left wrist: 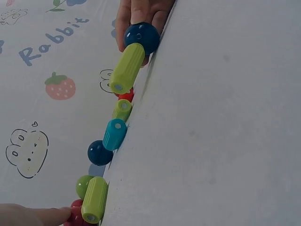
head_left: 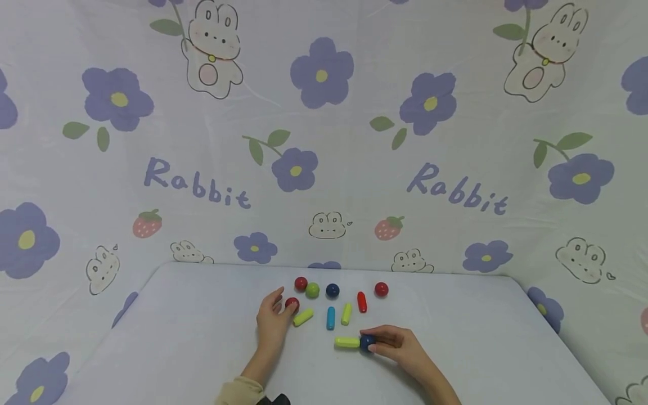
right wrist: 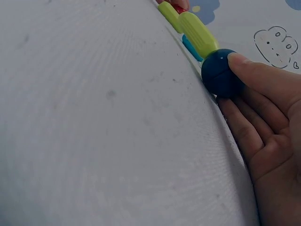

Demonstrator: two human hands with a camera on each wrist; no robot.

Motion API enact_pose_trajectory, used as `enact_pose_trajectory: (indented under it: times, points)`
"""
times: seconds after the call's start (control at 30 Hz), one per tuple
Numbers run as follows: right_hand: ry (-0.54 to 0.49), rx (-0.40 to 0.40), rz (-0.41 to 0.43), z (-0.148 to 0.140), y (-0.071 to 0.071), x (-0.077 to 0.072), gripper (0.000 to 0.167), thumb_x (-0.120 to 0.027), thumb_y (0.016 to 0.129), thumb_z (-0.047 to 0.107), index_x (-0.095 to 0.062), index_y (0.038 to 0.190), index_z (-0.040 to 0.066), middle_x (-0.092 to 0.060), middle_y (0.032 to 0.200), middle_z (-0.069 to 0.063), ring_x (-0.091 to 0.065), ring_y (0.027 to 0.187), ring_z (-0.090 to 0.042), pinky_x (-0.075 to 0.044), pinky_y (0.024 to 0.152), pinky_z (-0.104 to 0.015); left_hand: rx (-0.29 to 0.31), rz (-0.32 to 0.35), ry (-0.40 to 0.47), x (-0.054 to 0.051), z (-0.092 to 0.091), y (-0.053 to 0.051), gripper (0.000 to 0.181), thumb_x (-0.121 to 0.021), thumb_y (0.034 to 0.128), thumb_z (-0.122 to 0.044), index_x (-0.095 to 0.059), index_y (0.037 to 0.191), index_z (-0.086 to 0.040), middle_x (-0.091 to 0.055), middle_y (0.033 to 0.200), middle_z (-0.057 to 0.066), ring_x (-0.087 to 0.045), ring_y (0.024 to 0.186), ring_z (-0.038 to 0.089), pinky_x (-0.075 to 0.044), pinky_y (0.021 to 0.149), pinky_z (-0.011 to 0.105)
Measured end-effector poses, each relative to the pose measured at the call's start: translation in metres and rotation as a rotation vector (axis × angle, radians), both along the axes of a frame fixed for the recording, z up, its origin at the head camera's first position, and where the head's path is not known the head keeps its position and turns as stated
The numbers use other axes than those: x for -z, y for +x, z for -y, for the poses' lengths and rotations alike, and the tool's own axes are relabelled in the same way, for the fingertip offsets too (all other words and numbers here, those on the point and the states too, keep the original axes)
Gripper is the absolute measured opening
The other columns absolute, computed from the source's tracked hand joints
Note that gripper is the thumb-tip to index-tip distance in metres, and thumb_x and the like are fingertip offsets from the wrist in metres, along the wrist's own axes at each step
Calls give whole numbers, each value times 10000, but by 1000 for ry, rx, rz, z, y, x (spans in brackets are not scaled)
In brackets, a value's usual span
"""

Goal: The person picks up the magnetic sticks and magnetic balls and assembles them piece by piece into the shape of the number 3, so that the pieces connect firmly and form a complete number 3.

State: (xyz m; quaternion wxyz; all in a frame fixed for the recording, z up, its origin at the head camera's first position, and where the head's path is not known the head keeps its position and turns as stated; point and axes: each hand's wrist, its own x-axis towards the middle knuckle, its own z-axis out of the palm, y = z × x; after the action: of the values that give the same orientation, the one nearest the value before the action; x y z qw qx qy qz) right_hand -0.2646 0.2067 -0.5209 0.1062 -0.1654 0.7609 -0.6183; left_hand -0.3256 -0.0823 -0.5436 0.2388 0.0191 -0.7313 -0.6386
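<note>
My right hand (head_left: pixel 397 346) pinches a dark blue ball (right wrist: pixel 220 75) between thumb and fingers. A yellow-green ridged stick (head_left: pixel 347 342) is joined to that ball and points left, its far end bare. At the left of the loose pieces, my left hand (head_left: pixel 273 320) curls round a red ball (head_left: pixel 292 305), its thumb touching it. In the left wrist view a single digit of this hand meets the red ball (left wrist: pixel 75 215); the other fingers are out of that view. Another yellow-green stick (head_left: pixel 303 318) lies just right of the left thumb.
Behind the hands lie another red ball (head_left: pixel 301 283), a green ball (head_left: pixel 312 290), a second dark blue ball (head_left: pixel 332 291) and a red ball (head_left: pixel 381 289) farther right. A blue stick (head_left: pixel 331 318), a yellow-green stick (head_left: pixel 346 314) and a red stick (head_left: pixel 361 302) rest on the white table (head_left: pixel 202 337).
</note>
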Motion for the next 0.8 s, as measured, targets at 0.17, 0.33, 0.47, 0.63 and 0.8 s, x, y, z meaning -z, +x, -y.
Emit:
enact_pose_trajectory:
  times: [0.17,0.33,0.47,0.63,0.8]
  points:
    - [-8,0,0,0,-1,2,369,-667,807,121,-576,1152,27,-576,1153,-100,-535,1057,-173,-417,855,-245,30,12,37,3,0,-3,394,-720,712,29,-591,1085,47,-551,1114,190,-531,1034,308,-434,848,314]
    - [-8,-5,-6,0,-1,2,369,-665,808,118,-574,1151,17,-577,1153,-102,-537,1055,-173,-417,855,-247,63,47,33,4,1,-3,359,-717,717,26,-601,1055,61,-561,1086,201,-550,1011,291,-450,808,257]
    - [-7,-3,-2,0,-1,1,365,-662,811,115,-575,1150,16,-576,1153,-101,-536,1056,-173,-417,855,-247,71,71,22,3,0,-3,337,-713,726,15,-611,1045,54,-579,1051,184,-560,994,274,-457,790,244]
    - [2,5,-3,0,-1,1,363,-666,808,119,-580,1147,22,-578,1149,-99,-539,1052,-173,-417,852,-243,73,80,2,3,0,-2,312,-711,736,-1,-621,1032,40,-596,1019,161,-570,970,258,-465,772,239]
    - [0,0,1,0,-1,1,373,-666,808,124,-574,1153,16,-573,1156,-108,-536,1057,-178,-417,854,-243,70,76,-17,3,1,-2,313,-710,747,-30,-621,1041,30,-596,1032,161,-567,980,255,-464,772,234]
